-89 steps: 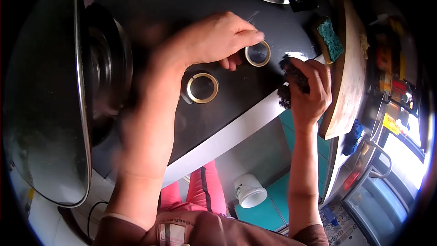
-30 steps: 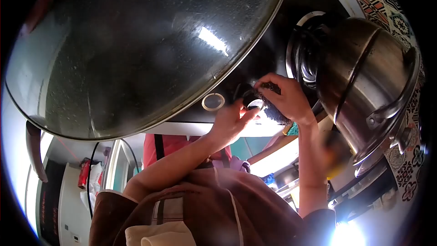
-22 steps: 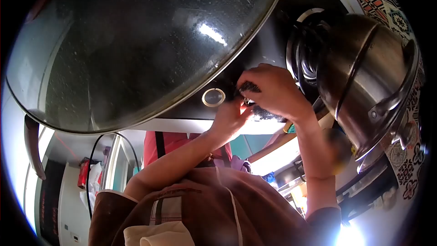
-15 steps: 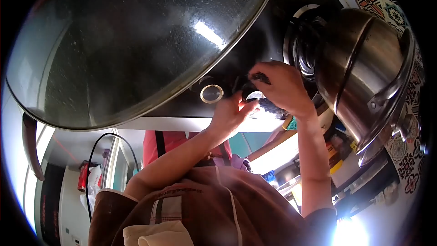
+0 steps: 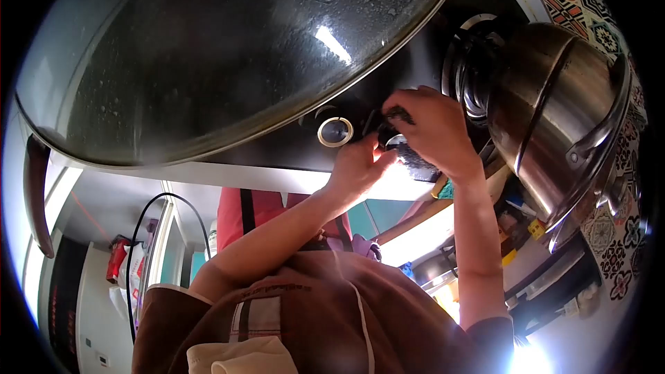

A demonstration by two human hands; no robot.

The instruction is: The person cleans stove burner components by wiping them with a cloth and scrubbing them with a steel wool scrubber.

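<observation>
My right hand (image 5: 436, 131) is closed around a dark, wiry steel wool scourer (image 5: 418, 158), which shows between the fingers and below the palm. Close beside it, my left hand (image 5: 355, 166) has thumb and fingers pinched together at the stove's front edge. What they grip is dark and mostly hidden behind the fingers and the scourer. Left of my hands, a pale metal ring (image 5: 335, 119) surrounds a round knob seat on the black stove top (image 5: 277, 140).
A large glass lid (image 5: 228, 62) with a curved handle (image 5: 38, 197) fills the upper left. On the right, a steel pot (image 5: 547, 97) stands by a burner (image 5: 471, 73). Patterned tiles (image 5: 613, 235) line the right wall. Shelves below hold several items.
The view has shifted slightly, so the lid, ring and pot appear moved to the right. Both hands keep nearly the same pose at the same spot.
</observation>
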